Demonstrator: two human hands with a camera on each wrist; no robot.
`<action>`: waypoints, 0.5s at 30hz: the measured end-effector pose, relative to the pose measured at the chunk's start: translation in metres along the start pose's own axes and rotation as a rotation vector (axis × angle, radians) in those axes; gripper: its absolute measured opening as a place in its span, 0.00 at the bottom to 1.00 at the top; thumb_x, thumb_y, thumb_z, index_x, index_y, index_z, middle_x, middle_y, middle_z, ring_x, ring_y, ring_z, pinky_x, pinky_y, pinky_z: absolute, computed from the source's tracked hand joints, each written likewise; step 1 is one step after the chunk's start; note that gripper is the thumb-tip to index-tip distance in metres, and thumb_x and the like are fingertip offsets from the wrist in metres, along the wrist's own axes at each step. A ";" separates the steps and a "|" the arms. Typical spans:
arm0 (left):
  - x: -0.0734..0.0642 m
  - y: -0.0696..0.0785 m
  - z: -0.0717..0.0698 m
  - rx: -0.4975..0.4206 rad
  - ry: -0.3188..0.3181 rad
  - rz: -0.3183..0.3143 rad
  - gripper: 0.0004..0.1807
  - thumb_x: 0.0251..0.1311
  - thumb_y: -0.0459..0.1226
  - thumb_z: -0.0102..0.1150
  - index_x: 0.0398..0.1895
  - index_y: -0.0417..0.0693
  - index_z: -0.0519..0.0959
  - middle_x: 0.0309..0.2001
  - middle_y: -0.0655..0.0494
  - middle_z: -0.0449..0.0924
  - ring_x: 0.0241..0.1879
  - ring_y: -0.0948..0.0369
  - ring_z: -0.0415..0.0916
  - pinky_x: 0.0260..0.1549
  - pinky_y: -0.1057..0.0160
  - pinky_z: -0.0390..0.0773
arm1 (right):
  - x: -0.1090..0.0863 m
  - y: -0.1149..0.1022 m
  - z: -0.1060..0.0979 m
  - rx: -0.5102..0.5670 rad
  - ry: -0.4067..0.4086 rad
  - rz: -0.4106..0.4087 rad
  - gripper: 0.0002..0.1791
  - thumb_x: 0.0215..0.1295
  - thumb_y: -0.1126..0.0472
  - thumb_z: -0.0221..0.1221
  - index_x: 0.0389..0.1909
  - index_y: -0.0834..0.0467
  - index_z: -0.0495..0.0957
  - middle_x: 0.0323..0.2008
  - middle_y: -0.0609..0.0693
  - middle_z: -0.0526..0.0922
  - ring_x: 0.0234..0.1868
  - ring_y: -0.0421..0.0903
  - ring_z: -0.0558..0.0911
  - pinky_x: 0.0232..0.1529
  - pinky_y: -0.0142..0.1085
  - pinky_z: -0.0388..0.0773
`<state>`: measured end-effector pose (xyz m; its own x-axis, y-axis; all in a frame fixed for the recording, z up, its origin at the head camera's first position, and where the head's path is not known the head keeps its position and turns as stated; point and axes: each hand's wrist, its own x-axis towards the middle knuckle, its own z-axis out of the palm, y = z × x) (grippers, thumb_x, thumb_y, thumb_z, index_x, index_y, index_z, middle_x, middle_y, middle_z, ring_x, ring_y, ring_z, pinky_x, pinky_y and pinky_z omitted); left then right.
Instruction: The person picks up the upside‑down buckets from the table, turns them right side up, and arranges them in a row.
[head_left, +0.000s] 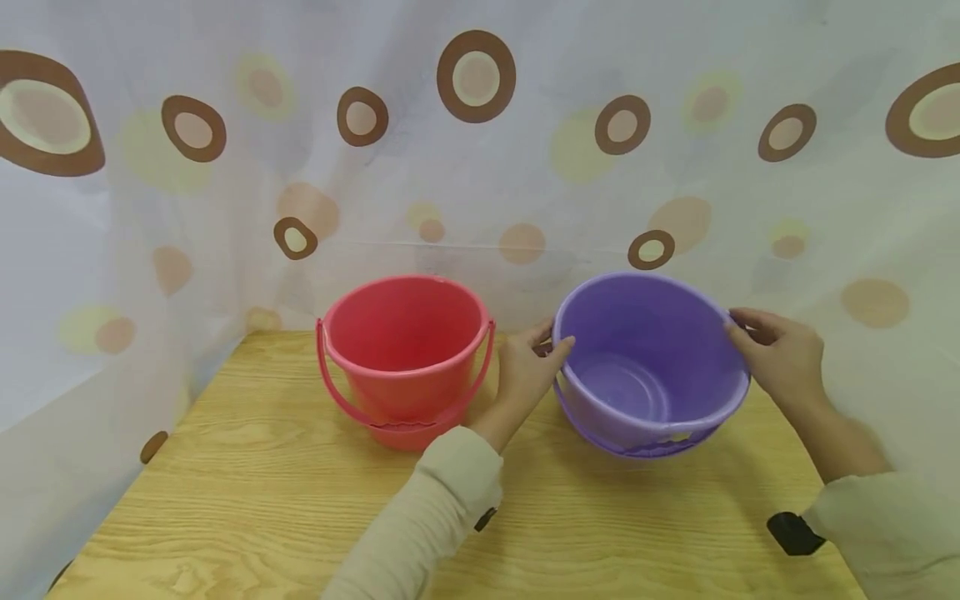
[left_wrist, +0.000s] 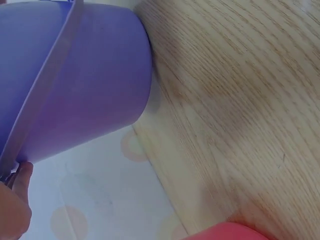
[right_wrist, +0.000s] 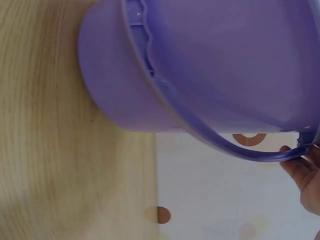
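A purple bucket [head_left: 652, 333] is held by its rim between both hands, tilted so that its inside faces the head camera. My left hand [head_left: 528, 367] grips the rim on the left side, thumb over the edge. On the opposite side my right hand [head_left: 787, 354] pinches the rim near the handle's end. The bucket's purple handle [right_wrist: 200, 130] hangs down along its front. In the left wrist view the purple bucket's wall [left_wrist: 100, 75] slants close over the table. To the left, a red bucket [head_left: 408, 392] stands upright, its handle lowered in front.
Both buckets are at a wood-grain table [head_left: 262, 500]. A pale curtain [head_left: 420, 183] with brown, peach and yellow circles rises behind the table and along its sides. A dark wrist device [head_left: 795, 533] sits by the right sleeve.
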<state>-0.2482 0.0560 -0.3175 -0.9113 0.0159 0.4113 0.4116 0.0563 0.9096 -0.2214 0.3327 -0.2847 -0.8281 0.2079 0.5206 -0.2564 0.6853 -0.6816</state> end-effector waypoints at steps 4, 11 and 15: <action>0.001 -0.003 0.000 0.020 -0.039 0.018 0.27 0.51 0.33 0.65 0.57 0.35 0.73 0.52 0.41 0.78 0.39 0.53 0.84 0.32 0.74 0.80 | -0.003 0.007 0.005 0.107 0.025 0.022 0.17 0.61 0.61 0.58 0.48 0.66 0.78 0.28 0.12 0.71 0.31 0.12 0.72 0.31 0.11 0.71; 0.003 -0.007 0.001 0.119 -0.094 -0.028 0.37 0.48 0.40 0.69 0.63 0.41 0.67 0.57 0.45 0.75 0.33 0.67 0.75 0.29 0.79 0.75 | -0.006 0.011 0.012 0.179 0.077 0.011 0.12 0.61 0.62 0.58 0.46 0.55 0.80 0.28 0.16 0.75 0.31 0.15 0.75 0.32 0.11 0.71; 0.006 -0.010 0.004 0.064 -0.094 -0.069 0.38 0.48 0.40 0.69 0.64 0.42 0.66 0.60 0.45 0.72 0.41 0.63 0.79 0.35 0.76 0.78 | -0.005 0.012 0.014 0.195 0.107 0.016 0.14 0.61 0.62 0.58 0.47 0.60 0.80 0.28 0.16 0.76 0.30 0.16 0.76 0.33 0.11 0.71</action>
<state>-0.2574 0.0599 -0.3241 -0.9357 0.1028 0.3376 0.3488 0.1244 0.9289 -0.2273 0.3300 -0.3027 -0.7779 0.2978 0.5534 -0.3439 0.5354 -0.7714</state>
